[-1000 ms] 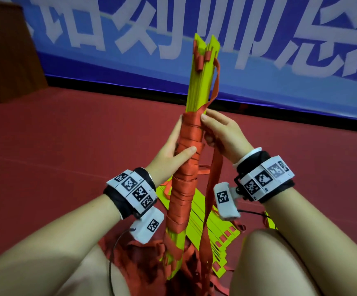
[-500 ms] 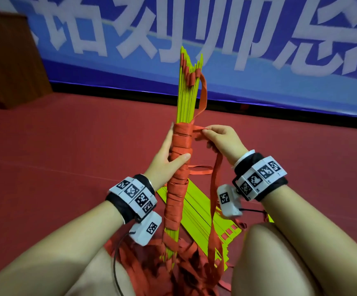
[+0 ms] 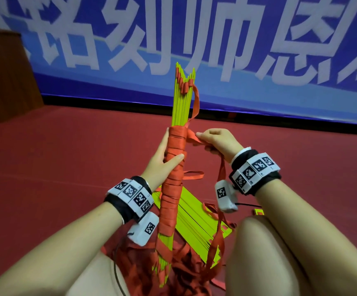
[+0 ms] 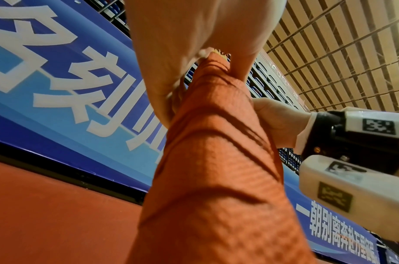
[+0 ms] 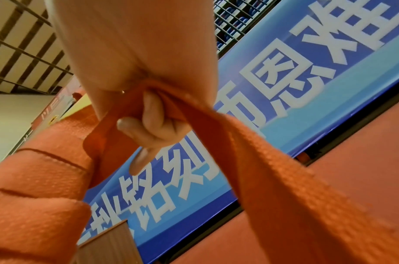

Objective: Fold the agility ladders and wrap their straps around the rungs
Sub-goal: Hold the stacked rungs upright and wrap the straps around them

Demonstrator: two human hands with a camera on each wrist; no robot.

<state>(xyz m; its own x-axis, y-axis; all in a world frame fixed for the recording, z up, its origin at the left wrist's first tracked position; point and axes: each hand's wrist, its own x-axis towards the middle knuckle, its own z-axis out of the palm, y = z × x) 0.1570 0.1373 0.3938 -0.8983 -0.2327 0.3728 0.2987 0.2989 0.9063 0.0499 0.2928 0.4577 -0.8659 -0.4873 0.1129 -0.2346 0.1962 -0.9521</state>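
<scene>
1. The agility ladder, a bundle of flat yellow-green plastic rungs (image 3: 182,103), stands nearly upright above the red floor (image 3: 55,167), between the person's knees.
2. The left hand (image 3: 162,161) grips the bundle's middle, fingers curled round the wrapped part, thumb pressed across the front.
3. The right hand (image 3: 216,139) pinches the loose orange-red webbing strap (image 3: 220,210) just beside the topmost turn; its tail hangs slack to the floor.
4. Done, I judge: rungs gathered, strap wound from near the foot to about two-thirds up.
5. Left: the bare top, the slack, and another unwrapped yellow-green ladder (image 3: 196,218) lying on the floor behind.
</scene>
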